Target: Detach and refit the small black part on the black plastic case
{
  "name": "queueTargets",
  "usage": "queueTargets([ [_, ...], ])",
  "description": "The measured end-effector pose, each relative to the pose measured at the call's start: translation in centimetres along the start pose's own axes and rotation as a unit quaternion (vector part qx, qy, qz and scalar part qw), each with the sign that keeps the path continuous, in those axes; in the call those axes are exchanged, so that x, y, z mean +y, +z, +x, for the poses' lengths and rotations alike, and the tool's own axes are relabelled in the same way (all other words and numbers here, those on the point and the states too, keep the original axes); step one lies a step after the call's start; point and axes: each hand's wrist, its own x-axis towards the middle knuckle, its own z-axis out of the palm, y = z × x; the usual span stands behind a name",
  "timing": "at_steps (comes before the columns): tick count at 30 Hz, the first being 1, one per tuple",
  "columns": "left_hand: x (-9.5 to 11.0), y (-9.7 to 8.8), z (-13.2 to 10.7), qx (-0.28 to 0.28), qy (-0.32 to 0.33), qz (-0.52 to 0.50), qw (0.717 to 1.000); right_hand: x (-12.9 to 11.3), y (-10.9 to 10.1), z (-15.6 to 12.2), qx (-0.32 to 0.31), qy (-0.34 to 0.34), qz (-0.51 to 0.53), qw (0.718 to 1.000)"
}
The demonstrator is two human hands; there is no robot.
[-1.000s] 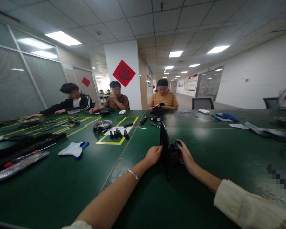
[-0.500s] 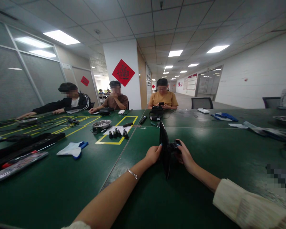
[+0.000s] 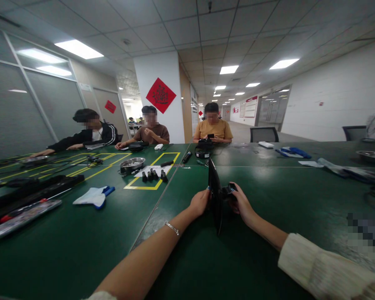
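A thin, glossy black panel (image 3: pixel 218 204) stands nearly edge-on to me above the green table (image 3: pixel 256 254), so its face is mostly hidden. From its right side juts a small black block-like piece (image 3: pixel 227 190). My left hand (image 3: pixel 201 202) is closed on the panel's left side, with the fingertips partly behind it. My right hand (image 3: pixel 242 201) wraps round the block-like piece, thumb on top. Whether this piece is fixed to the panel or only pressed against it, I cannot tell.
Left of centre, several short black cylinders (image 3: pixel 153 176) stand by a metal bowl (image 3: pixel 131 166). A blue-and-white glove (image 3: pixel 92 197) and a flat transparent case (image 3: pixel 31 218) lie further left. Three people sit across the table, one in a yellow shirt (image 3: pixel 213 130). More blue-grey fabric (image 3: pixel 346 171) lies right.
The whole view has shifted very slightly. Both hands keep their hold on the black panel and its block-like piece, with hardly any movement.
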Motion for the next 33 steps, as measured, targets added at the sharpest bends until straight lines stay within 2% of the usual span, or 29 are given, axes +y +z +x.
queueTargets([
  [5, 0.33, 0.0, 0.0, -0.003, -0.005, 0.044, 0.999, 0.05, -0.15, 0.0, -0.007, -0.002, 0.0, 1.0],
  [10, 0.61, -0.11, -0.08, -0.009, -0.007, 0.043, 0.999, 0.29, -0.29, 0.23, -0.007, 0.001, 0.0, 1.0],
  [18, 0.29, -0.06, 0.15, -0.028, -0.02, -0.043, 0.998, 0.2, -0.19, 0.11, 0.0, -0.005, 0.003, 1.0],
  [22, 0.31, 0.04, 0.11, -0.026, -0.004, -0.067, 0.997, 0.3, -0.22, 0.17, 0.003, 0.001, 0.003, 1.0],
  [28, 0.53, -0.12, -0.3, -0.006, 0.03, -0.01, 0.999, 0.22, -0.15, 0.08, 0.001, -0.003, 0.002, 1.0],
  [33, 0.77, -0.23, -0.44, -0.004, 0.023, 0.014, 1.0, 0.16, -0.1, 0.02, 0.002, -0.002, 0.004, 1.0],
])
